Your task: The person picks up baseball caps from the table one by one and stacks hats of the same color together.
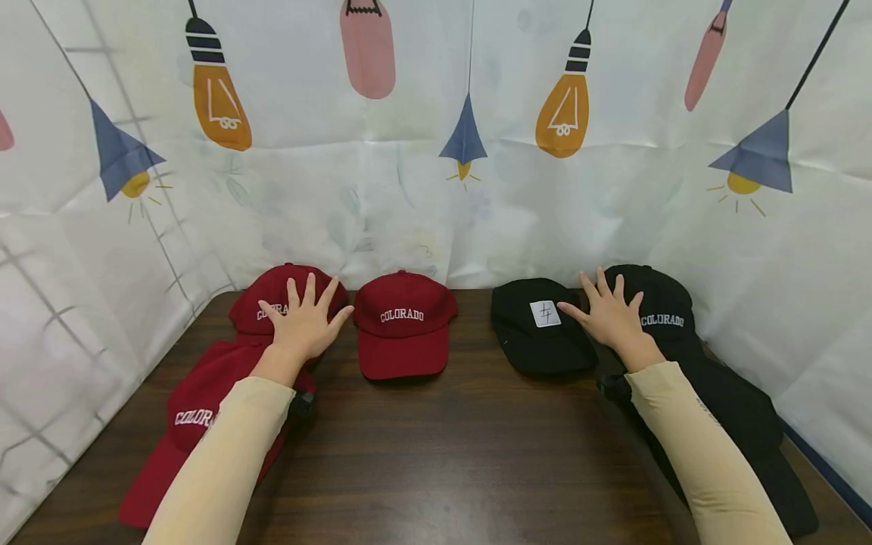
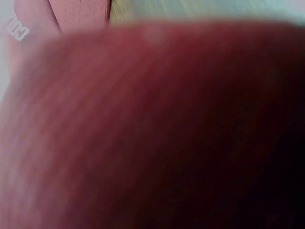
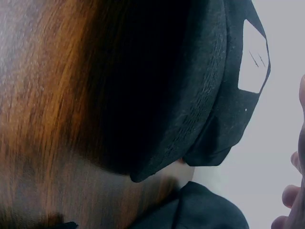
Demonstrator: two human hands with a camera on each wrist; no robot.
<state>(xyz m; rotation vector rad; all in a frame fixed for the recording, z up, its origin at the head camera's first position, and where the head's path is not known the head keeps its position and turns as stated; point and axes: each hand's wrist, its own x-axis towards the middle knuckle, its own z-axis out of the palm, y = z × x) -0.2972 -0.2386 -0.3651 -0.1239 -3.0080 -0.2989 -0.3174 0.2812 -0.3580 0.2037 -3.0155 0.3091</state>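
Observation:
My left hand (image 1: 300,325) is spread with fingers straight, over the rear-left red cap (image 1: 282,278), partly hiding its COLORADO lettering. Under my left forearm lies another red cap (image 1: 204,382), brim toward me. A blurred red cap surface (image 2: 119,105) fills most of the left wrist view. My right hand (image 1: 611,318), also spread, is between a black cap with a white patch (image 1: 514,333) and a black COLORADO cap (image 1: 671,303). Its thumb overlaps the edge of the white patch (image 1: 545,313) in the head view. Neither hand grips anything.
A red COLORADO cap (image 1: 403,322) sits at the back of the brown wooden table (image 1: 450,454). One more black cap (image 1: 742,401) lies behind my right forearm. A white curtain printed with lamps (image 1: 422,204) hangs around the table's back and sides.

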